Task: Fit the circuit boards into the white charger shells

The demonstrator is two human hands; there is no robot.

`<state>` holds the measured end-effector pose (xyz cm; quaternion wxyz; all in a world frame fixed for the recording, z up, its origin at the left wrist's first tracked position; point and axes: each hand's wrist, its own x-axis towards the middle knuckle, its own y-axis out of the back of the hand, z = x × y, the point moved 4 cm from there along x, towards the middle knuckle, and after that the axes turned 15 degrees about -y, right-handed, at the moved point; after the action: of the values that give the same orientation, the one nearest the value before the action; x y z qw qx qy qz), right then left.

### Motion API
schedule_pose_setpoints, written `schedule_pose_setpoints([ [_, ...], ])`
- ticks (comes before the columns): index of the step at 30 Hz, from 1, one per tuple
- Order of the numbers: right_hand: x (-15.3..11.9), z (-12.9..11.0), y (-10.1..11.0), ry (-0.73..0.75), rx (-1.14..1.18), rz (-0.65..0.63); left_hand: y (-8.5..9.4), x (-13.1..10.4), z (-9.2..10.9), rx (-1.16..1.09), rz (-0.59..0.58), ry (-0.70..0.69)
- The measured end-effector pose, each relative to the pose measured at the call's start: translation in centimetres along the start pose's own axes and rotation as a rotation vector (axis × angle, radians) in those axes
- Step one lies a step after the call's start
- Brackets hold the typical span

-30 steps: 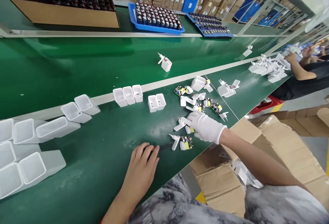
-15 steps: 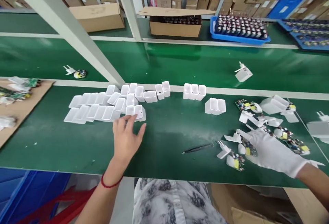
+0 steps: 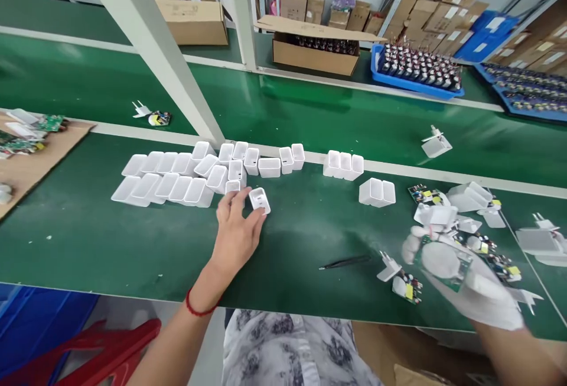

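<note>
My bare left hand [image 3: 237, 235], with a red cord at the wrist, pinches a small white open-topped case [image 3: 260, 201] between thumb and fingers. It is at the right end of a group of similar white cases [image 3: 168, 188] on the green bench. On my right hand [image 3: 469, 282] is a white glove, blurred by motion. It holds a green circuit board [image 3: 447, 262] with a round white part, above more boards and white plug pieces. Black tweezers [image 3: 345, 262] lie between the hands.
Two small groups of white cases [image 3: 343, 165] [image 3: 377, 192] stand right of centre. A slanted white post [image 3: 163, 55] rises at the bench's back rail. Cardboard [image 3: 62, 155] with boards lies far left. A blue tray [image 3: 416, 86] and an open carton [image 3: 314, 58] stand behind.
My left hand has taken hold of a white case and drawn it slightly away from the group. My right hand has lifted a circuit board from the pile.
</note>
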<state>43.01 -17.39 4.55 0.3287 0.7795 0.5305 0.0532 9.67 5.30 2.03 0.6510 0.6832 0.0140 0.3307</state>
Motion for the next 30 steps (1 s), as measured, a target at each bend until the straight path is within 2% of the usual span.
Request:
schedule_pose_setpoints([
  [1,0.3,-0.9,-2.2,-0.066,0.260,-0.143,0.0,-0.4,1.1,-0.088,-0.023,-0.044],
  [2,0.6,-1.9,-4.1,-0.111,0.458,-0.213,0.0,-0.9,2.1,-0.181,-0.045,-0.073],
  [5,2.2,-5.1,-9.1,-0.161,0.787,-0.291,-0.5,-2.5,4.6,-0.443,-0.111,-0.039],
  [8,3.6,-7.3,-12.6,-0.186,0.874,-0.364,-1.8,-3.6,5.1,-0.679,-0.136,0.118],
  [11,4.4,-8.5,-14.7,-0.139,0.809,-0.379,-2.9,-3.9,4.8,-0.779,-0.116,0.204],
  [13,4.8,-9.1,-15.7,-0.085,0.763,-0.372,-3.2,-3.7,4.6,-0.715,-0.086,0.215],
  [17,5.2,-9.4,-16.7,-0.002,0.753,-0.331,-2.4,-3.2,4.1,-0.529,-0.030,0.197],
  [19,5.3,-9.3,-16.7,-0.016,0.747,-0.305,-2.1,-3.0,4.2,-0.558,-0.039,0.121],
  [21,5.4,-9.1,-16.6,-0.050,0.734,-0.280,-1.8,-3.1,4.2,-0.579,0.001,0.088],
  [24,5.4,-8.9,-16.3,-0.068,0.712,-0.210,-1.4,-3.6,4.3,-0.516,0.062,0.185],
  [27,5.2,-8.8,-16.3,-0.056,0.711,-0.174,-1.3,-3.9,4.7,-0.513,-0.019,0.245],
  [30,5.1,-8.6,-16.9,-0.031,0.721,-0.233,-1.4,-3.7,4.6,-0.516,-0.111,0.220],
])
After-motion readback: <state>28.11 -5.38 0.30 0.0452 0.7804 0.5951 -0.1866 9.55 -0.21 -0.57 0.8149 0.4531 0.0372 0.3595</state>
